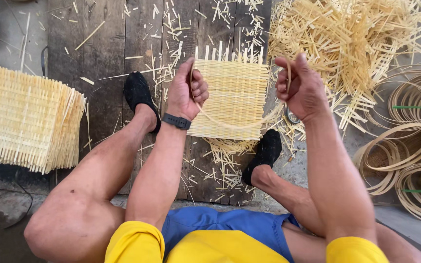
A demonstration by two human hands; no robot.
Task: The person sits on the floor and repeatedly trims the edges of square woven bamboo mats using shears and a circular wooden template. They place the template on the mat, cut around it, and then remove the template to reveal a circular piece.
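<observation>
Pale bamboo is what both hands are working: a thin bamboo strip (pixel 230 124) is sagging in a long curve between them, passing in front of a small woven mat (pixel 232 97) that is lying flat on the dark wooden boards (pixel 103 53) between the person's feet. The left hand (pixel 186 90) is curling its fingers closed around one end of the strip, thumb up, with a dark wristband (pixel 176 121) sitting just below it. The right hand (pixel 300 87) is clenching the other end, the strip looping up over the thumb and fingers. The mat is showing loose upright ends along its far edge, and both hands are hovering just above it, one at each side. Black shoes are resting on either side of the mat, the left shoe (pixel 140 95) on the boards and the right shoe (pixel 264 151) at the mat's near corner. Short offcuts (pixel 225 168) are lying scattered across the boards. Beyond the right hand a loose heap of cut splints (pixel 352 44) is spreading over the ground, and further right several coiled bamboo hoops (pixel 405 146) are lying together, some tied with green cord. Well off to the left a stack of finished woven mats (pixel 25 119) is sitting at the edge of the boards.
</observation>
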